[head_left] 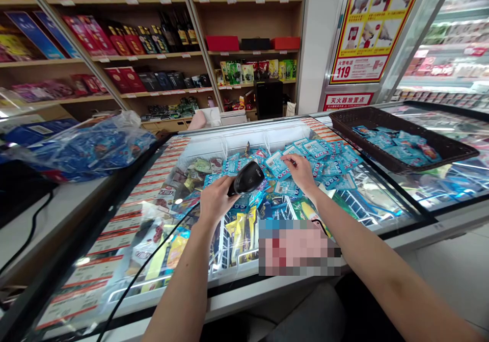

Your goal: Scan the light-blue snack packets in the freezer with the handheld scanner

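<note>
My left hand (216,197) grips a black corded barcode scanner (247,177), its head aimed at the pile of small blue packets (324,161) inside an open chest freezer (214,286). My right hand (301,171) reaches into that pile, its fingertips pinching one blue packet (278,163) just in front of the scanner. The scanner's black cable (153,258) trails back to the lower left over the freezer glass.
A dark basket (397,164) with more blue packets sits on the freezer lid at right. A plastic bag of blue packets (87,148) lies on the counter at left. Wooden shelves (153,56) of boxed goods stand behind; a glass-door fridge (451,51) is at right.
</note>
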The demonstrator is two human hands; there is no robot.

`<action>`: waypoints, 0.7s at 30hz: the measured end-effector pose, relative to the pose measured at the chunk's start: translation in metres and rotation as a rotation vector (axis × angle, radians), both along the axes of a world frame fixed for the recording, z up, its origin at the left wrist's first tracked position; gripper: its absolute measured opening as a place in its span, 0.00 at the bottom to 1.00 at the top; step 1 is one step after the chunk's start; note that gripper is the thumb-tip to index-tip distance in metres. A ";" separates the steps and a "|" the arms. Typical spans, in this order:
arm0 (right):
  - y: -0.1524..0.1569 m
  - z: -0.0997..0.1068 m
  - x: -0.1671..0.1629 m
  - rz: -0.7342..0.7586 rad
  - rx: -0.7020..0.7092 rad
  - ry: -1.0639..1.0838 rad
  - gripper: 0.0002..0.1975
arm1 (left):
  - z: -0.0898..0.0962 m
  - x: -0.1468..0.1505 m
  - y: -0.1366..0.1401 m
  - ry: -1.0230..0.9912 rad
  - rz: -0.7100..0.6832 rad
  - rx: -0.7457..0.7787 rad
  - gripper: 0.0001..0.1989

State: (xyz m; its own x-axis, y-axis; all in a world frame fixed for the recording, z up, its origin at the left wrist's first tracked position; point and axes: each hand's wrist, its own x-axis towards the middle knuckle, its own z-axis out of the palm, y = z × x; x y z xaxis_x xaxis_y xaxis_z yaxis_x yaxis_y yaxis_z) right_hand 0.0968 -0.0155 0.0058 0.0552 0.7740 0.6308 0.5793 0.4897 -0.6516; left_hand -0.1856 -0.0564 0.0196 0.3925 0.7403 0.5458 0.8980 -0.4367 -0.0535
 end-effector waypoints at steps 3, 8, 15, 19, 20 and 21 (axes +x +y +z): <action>0.000 0.000 0.000 -0.006 -0.007 -0.008 0.12 | 0.001 0.000 0.000 0.004 -0.008 -0.004 0.15; 0.000 0.000 -0.002 -0.008 -0.014 -0.030 0.12 | 0.002 0.002 -0.001 0.003 -0.001 -0.027 0.15; 0.001 -0.001 0.000 -0.036 -0.010 -0.067 0.13 | 0.001 0.002 -0.001 -0.006 -0.015 -0.013 0.15; 0.008 -0.006 0.009 -0.173 -0.027 -0.171 0.14 | -0.001 0.000 -0.001 -0.016 0.011 0.004 0.15; 0.009 -0.007 0.011 -0.206 -0.032 -0.214 0.15 | -0.001 -0.001 0.000 -0.022 0.026 0.011 0.15; 0.008 -0.008 0.012 -0.231 -0.036 -0.260 0.16 | -0.001 -0.001 0.000 -0.027 0.044 0.016 0.15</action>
